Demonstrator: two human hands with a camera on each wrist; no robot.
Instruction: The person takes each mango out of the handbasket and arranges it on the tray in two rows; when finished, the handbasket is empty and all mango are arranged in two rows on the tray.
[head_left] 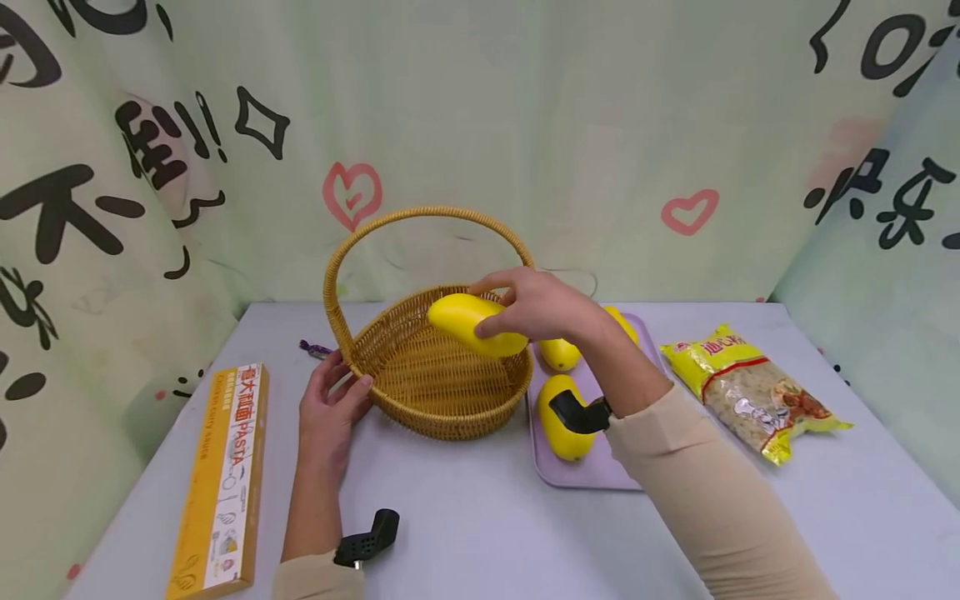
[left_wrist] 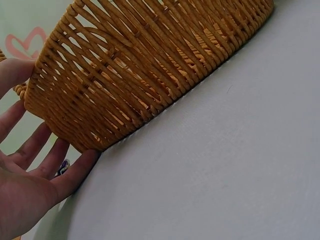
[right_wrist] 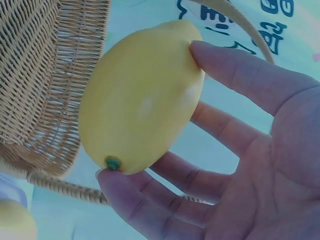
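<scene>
A yellow mango (head_left: 463,323), smooth and with a small green stem spot in the right wrist view, is held between the thumb and fingers of my right hand (head_left: 542,308). It hangs over the right part of a wicker basket (head_left: 420,375), whose tall handle (head_left: 431,212) arches above. My left hand (head_left: 333,404) holds the basket's left side by the foot of the handle. In the left wrist view its thumb is at the rim and its fingers lie along the woven wall (left_wrist: 115,75). The visible inside of the basket shows bare weave.
Right of the basket, a purple tray (head_left: 551,477) bears several more mangoes (head_left: 564,417), partly hidden by my right arm. Farther right lies a yellow food packet (head_left: 757,392). A long pasta box (head_left: 217,483) lies at the left, and a small purple-wrapped item (head_left: 315,349) behind my left hand.
</scene>
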